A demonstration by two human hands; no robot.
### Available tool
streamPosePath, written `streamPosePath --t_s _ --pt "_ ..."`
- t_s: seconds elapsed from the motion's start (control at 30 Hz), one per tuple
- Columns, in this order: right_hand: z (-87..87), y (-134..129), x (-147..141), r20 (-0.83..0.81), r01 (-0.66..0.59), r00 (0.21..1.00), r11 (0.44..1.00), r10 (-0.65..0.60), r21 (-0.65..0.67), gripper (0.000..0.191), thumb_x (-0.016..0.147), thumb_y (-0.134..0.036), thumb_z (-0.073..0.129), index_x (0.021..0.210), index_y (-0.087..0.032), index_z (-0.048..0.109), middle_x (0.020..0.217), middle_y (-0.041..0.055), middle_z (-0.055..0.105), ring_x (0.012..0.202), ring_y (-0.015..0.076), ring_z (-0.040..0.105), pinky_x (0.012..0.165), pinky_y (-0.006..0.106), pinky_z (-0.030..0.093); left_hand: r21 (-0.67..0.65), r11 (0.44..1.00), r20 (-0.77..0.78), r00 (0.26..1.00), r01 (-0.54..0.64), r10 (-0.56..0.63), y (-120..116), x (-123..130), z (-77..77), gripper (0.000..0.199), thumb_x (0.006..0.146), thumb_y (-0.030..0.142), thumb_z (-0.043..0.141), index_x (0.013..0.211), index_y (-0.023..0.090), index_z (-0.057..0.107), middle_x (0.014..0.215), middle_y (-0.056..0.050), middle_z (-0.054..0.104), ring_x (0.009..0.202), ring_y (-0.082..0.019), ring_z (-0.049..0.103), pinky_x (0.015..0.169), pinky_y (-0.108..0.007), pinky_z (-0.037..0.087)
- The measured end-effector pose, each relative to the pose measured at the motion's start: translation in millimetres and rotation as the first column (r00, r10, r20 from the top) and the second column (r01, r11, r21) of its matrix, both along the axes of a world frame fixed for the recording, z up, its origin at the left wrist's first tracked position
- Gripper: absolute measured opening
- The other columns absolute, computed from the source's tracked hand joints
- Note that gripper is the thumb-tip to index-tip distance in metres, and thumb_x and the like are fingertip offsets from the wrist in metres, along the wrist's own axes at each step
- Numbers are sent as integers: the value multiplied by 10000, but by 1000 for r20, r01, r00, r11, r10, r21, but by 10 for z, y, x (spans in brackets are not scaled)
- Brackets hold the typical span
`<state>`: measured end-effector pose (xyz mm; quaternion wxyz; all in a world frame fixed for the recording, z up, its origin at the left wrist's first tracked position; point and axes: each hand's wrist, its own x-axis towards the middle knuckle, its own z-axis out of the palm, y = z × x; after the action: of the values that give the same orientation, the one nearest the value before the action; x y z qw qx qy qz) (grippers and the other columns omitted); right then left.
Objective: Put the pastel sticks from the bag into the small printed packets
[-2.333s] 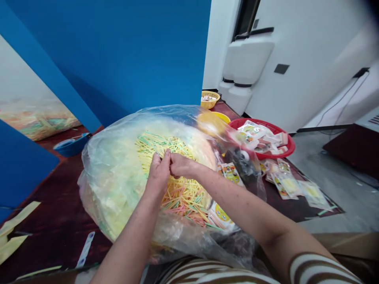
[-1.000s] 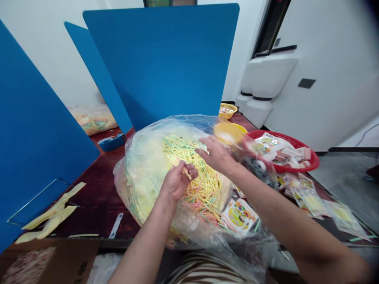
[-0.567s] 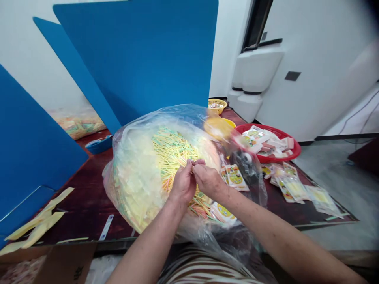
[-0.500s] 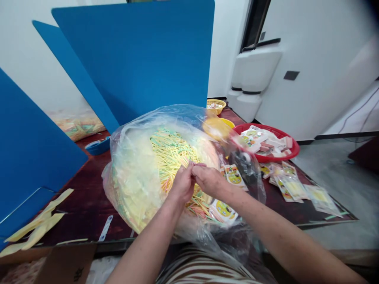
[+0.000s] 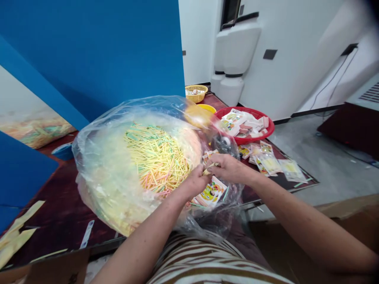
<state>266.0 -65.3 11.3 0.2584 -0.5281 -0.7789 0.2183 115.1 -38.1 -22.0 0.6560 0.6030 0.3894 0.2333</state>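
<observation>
A large clear plastic bag (image 5: 100, 157) lies open on the dark red table, full of thin yellow, green and pink sticks (image 5: 160, 157). Over its right side, my left hand (image 5: 197, 182) and my right hand (image 5: 226, 167) are close together, both closed around a small bunch of pale sticks (image 5: 211, 167). Just below my hands, printed packets (image 5: 211, 193) lie at the bag's right edge. The fingertips of my left hand are partly hidden.
Behind and right of the bag stand a red basket (image 5: 254, 138) of packets and a yellow basket (image 5: 197, 98). Clear packets (image 5: 268, 163) lie near the table's right edge. Blue partitions (image 5: 118, 51) rise behind; a blue dish (image 5: 62, 151) sits at left.
The view has turned right, so the bag and baskets appear further left. My hands have moved from over the sticks to above the packets, and a small bunch of sticks now shows between them.
</observation>
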Motion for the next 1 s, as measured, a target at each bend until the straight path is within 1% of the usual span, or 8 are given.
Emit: streamPosePath --t_s 0.2,0.37,0.5,0.6,0.67,0.8,0.87,1.0 --pt "-99 -57 76 -91 30 995 999 -26 38 141 741 -108 464 689 -156 586 697 8 574 688 119 508 657 243 384 70 997 8 1000 24 -25 13 139 -108 176 649 169 581 825 167 595 637 32 544 618 -104 459 603 -208 370" --pt "-177 -100 91 -307 133 938 984 -164 -119 82 748 -179 485 712 -156 555 640 -24 541 538 83 478 542 206 383 175 984 -28 999 -34 39 8 98 -109 206 628 149 616 826 176 571 712 9 566 703 -138 501 688 -237 400" --pt "-330 -225 242 -33 221 975 975 -222 -38 141 749 -144 464 634 -155 544 654 16 550 599 114 489 578 229 389 362 932 -236 965 -18 111 -52 59 -185 178 589 129 664 682 202 531 634 3 503 750 -199 536 774 -306 399" --pt "-549 -328 272 184 113 977 993 -106 -26 178 717 -73 438 598 -153 544 674 49 568 630 132 493 601 240 396 429 903 -385 906 9 173 -115 91 -375 303 498 105 729 578 206 455 604 -8 478 834 -278 552 852 -390 376" --pt "-645 -382 293 181 110 978 993 -100 -43 181 722 -78 425 610 -154 546 694 56 581 632 133 502 597 241 404 452 892 -425 880 3 213 -137 136 -487 354 449 93 757 590 205 452 650 -29 509 894 -322 550 883 -442 357" --pt "-573 -428 450 -107 318 931 917 -350 -240 98 739 -217 470 701 -164 544 600 5 572 516 116 505 503 229 404 409 912 -362 911 -34 196 -105 163 -524 303 501 108 727 536 203 441 619 -29 504 934 -319 544 903 -438 351" --pt "-442 -384 495 -323 295 836 861 -443 -415 144 720 -297 520 780 -167 532 520 -30 552 412 101 472 422 214 374 405 914 -319 931 -37 179 -81 124 -477 285 537 113 696 488 203 430 559 -18 457 906 -307 549 896 -418 352" --pt "-115 -12 167 -602 190 710 922 -366 -337 197 705 -345 566 775 -166 520 489 -42 540 379 85 462 396 202 370 426 904 -203 969 -43 141 -102 15 -391 264 529 97 671 431 210 453 481 -4 381 806 -288 558 851 -386 369"
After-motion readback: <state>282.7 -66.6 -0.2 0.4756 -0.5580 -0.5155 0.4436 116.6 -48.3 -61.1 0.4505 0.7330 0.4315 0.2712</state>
